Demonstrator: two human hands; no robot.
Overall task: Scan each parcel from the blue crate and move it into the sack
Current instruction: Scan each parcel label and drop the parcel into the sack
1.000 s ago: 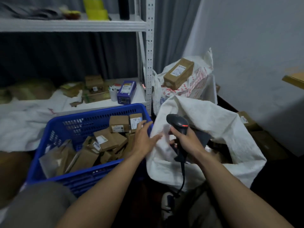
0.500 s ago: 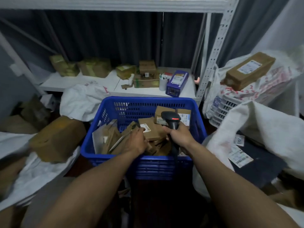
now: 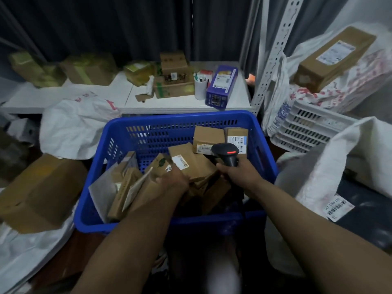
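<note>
left grip [image 3: 172, 179]: fingers curled down into the parcel pile at the near-left corner of the labelled parcel. Can't tell if you're actually pinching it.
right grip [image 3: 238, 177]: wrapped round the handle of the barcode scanner [image 3: 226, 153], red light on, nose aimed away from you.
labelled parcel [image 3: 192, 166]: flat brown carton on top of the pile inside the blue crate [image 3: 180, 118]. It's just ahead of your left grip and lies between the two grips.
long axis: runs from ahead of the left grip down toward the right grip. The white label is at the left-grip end, face up.
nearer grip: left. The right is taken up by the scanner.
key relation: the label sits left of the scanner head and nearer you, behind where the nose aims. You'll likely need to tip the nose back toward the left grip, or lift the label end up in front of it.
sack [image 3: 339, 158]: white woven, beyond your right grip and well apart from the left, so the carry probably crosses in front of the scanner.
risk: parcels leaning beside the left grip look loose and may slide when you lift.
</note>
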